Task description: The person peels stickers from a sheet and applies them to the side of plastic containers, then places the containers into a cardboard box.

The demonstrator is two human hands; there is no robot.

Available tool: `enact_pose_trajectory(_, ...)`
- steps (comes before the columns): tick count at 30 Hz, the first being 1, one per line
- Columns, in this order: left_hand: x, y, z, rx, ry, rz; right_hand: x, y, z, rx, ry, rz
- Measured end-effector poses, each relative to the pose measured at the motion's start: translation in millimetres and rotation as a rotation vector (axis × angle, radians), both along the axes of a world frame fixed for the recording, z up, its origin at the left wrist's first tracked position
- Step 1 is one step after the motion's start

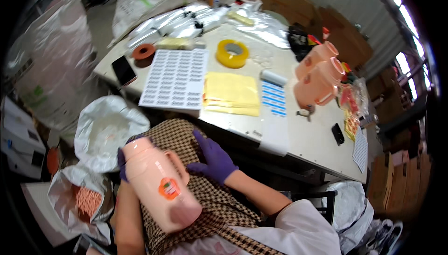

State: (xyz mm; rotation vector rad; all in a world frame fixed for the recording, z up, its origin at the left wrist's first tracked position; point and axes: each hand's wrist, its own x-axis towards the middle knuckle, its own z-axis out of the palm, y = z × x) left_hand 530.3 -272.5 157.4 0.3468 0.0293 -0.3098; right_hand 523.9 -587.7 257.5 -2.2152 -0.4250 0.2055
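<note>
A pink plastic jug [149,171] with a loop handle lies tilted over my lap, its narrow neck toward the table. A round orange-red sticker [169,188] is on its side. My left hand [122,165], in a purple glove, grips the jug near the neck; most of its fingers are hidden behind it. My right hand [215,159], also purple-gloved, is open beside the jug's handle, thumb and fingers apart and nothing in it. Under both lies a brown checked apron [175,134].
On the white table [219,124] are a sheet of printed labels [175,78], yellow sheets [232,93], a blue-striped label strip [274,99], yellow tape [232,53], a phone [123,71] and two pink jugs [317,85]. White sacks [109,131] stand at the left, one holding pink pieces [87,202].
</note>
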Motion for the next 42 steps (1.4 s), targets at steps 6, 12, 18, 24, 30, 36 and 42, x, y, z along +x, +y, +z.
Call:
enact_pose_trajectory(6, -7, 10, 109, 0.992, -0.185, 0.288, 4, -172, 32, -0.229, -0.686, -0.366)
enact_pose_trajectory(12, 38, -2, 40, 1.641, -0.314, 0.180, 57, -370, -5, -0.900, -0.497, -0.416)
enact_pose_trajectory(18, 36, -11, 48, 1.474, -0.212, 0.166, 74, -397, -26, -0.861, -0.476, -0.407)
enact_pose_trajectory(24, 53, -25, 128, 2.041, -1.033, 0.662, 65, -203, 52, -0.318, -0.586, -0.203)
enact_pose_trajectory(30, 131, -90, 135, 2.095, -1.450, 0.303, 139, -59, 52, -0.246, -0.574, -0.167)
enact_pose_trajectory(36, 172, -111, 125, 2.137, -1.428, 0.165, 173, -53, 23, -0.220, -0.504, -0.102)
enact_pose_trajectory(42, 174, -108, 120, 2.275, -1.345, -0.087, 173, -44, 24, -0.311, -0.678, -0.061)
